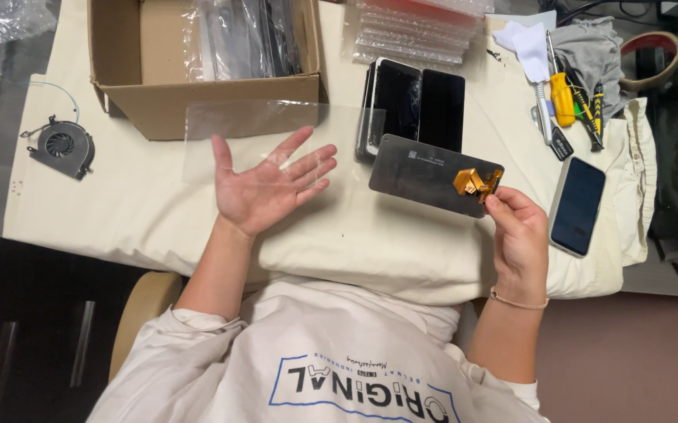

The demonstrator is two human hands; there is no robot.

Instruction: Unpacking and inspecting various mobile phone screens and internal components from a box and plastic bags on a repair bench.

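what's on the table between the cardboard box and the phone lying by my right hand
In the head view, between the cardboard box and the phone lie two dark screen panels, with the held grey panel just below them.

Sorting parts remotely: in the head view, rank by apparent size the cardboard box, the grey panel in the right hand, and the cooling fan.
1. cardboard box
2. grey panel, raised nearer the camera, so perhaps flattered
3. cooling fan

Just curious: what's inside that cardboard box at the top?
The cardboard box holds flat dark panels in clear plastic sleeves, leaning against one another. Its front wall hides their lower ends and the bottom.
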